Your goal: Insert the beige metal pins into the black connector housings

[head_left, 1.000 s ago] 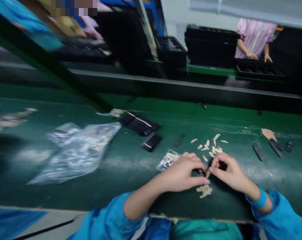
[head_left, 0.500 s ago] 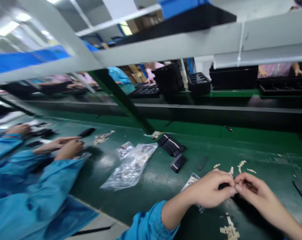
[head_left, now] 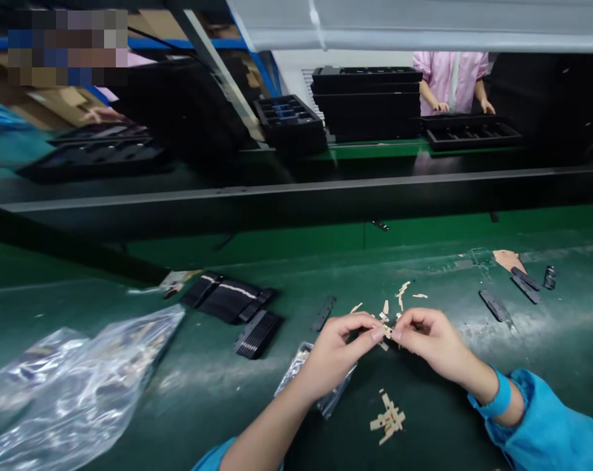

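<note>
My left hand (head_left: 340, 352) and my right hand (head_left: 434, 341) meet over the green bench, thumbs and forefingers pinched. A small cream-coloured piece (head_left: 387, 331) spans the gap between their fingertips; its exact kind is too small to make out. Just beyond the fingers lie several loose cream strips (head_left: 400, 297). Closer to me is a small heap of similar cream pieces (head_left: 389, 418). Partly hidden beneath my left wrist is a clear plastic bag (head_left: 332, 400) with contents I cannot make out. A thin dark flat part (head_left: 323, 313) rests beyond my left hand.
Bundled black parts (head_left: 230, 297) and a smaller dark stack (head_left: 260, 333) lie left, beside a large clear bag (head_left: 95, 379). Several dark parts (head_left: 493, 305) are at right. Behind a long rail (head_left: 296, 196), a person in pink (head_left: 453, 82) has hands at a black tray (head_left: 473, 134).
The view has swung right, so the bench items appear farther left and the neighbour's blue sleeves are out of frame. My fingertips show a small gap now, with the cream piece visible between them.
</note>
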`<state>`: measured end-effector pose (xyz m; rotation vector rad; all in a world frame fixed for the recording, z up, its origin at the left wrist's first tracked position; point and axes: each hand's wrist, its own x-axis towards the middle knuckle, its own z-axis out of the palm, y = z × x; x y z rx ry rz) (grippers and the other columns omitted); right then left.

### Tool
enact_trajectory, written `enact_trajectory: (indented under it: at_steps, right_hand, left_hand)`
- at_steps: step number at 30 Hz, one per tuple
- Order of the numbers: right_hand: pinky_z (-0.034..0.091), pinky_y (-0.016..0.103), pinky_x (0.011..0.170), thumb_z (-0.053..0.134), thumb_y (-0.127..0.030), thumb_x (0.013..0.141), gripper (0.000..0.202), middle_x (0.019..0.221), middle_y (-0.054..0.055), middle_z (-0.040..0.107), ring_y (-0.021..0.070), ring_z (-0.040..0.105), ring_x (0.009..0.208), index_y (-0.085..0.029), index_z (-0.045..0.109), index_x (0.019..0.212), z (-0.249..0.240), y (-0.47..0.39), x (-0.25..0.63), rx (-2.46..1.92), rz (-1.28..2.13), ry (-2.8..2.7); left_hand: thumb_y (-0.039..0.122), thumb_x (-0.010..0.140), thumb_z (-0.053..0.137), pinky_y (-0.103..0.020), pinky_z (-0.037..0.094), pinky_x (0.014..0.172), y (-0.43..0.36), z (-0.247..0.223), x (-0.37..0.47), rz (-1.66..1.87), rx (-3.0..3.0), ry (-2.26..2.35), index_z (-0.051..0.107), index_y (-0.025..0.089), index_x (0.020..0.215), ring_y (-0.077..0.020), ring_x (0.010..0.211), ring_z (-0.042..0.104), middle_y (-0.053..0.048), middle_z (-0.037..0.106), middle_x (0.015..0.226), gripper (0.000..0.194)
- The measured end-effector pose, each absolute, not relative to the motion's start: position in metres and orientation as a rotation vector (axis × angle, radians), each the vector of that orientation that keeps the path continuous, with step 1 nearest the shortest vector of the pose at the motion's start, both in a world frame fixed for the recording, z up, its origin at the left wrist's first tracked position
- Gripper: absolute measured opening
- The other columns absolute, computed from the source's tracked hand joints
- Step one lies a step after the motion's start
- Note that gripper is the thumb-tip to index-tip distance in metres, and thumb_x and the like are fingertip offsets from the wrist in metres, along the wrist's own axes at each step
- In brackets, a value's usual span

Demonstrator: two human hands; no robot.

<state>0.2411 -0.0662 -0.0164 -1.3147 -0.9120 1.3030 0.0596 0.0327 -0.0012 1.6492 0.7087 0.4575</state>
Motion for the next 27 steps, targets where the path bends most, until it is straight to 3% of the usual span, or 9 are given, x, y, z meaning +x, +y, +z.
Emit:
enact_trajectory:
  at_steps: [4,11,21,27]
  right_hand:
    - [0.046,0.026,0.066,0.075,-0.03,0.081,0.013,0.072,0.001,0.072,0.015,0.06,0.067,-0.018,0.076,0.075,-0.019,-0.067,0.241,-1.297,1.306,-0.944]
    - [0.044,0.025,0.058,0.07,-0.024,0.078,0.011,0.067,0.001,0.071,0.0142,0.058,0.06,-0.018,0.078,0.072,-0.027,-0.07,0.239,-1.338,1.323,-1.008]
    - [0.048,0.026,0.063,0.065,-0.019,0.079,0.013,0.069,0.002,0.072,0.0162,0.061,0.064,-0.018,0.076,0.073,-0.035,-0.068,0.237,-1.432,1.085,-1.047]
    - [0.047,0.027,0.066,0.062,-0.017,0.079,0.015,0.072,0.002,0.072,0.017,0.061,0.067,-0.018,0.076,0.074,-0.033,-0.068,0.237,-1.483,1.031,-1.094]
  left_hand:
    - [0.038,0.091,0.066,-0.03,0.052,0.076,0.033,0.001,0.058,0.436,1.663,0.695,0.075,0.016,0.078,-0.0204,0.076,0.065,-0.005,0.074,0.078,0.027]
    - [0.035,0.091,0.068,-0.026,0.048,0.066,0.025,-0.004,0.062,0.486,1.782,0.801,0.071,0.018,0.079,-0.0176,0.07,0.061,-0.001,0.068,0.073,0.022]
    - [0.023,0.101,0.057,-0.031,0.052,0.082,0.018,-0.002,0.058,0.498,2.102,0.667,0.081,0.025,0.097,-0.0223,0.087,0.073,-0.003,0.081,0.097,0.024]
    - [0.022,0.102,0.06,-0.034,0.054,0.084,0.017,-0.01,0.052,0.584,2.212,0.738,0.08,0.02,0.102,-0.0247,0.089,0.074,-0.008,0.081,0.099,0.02]
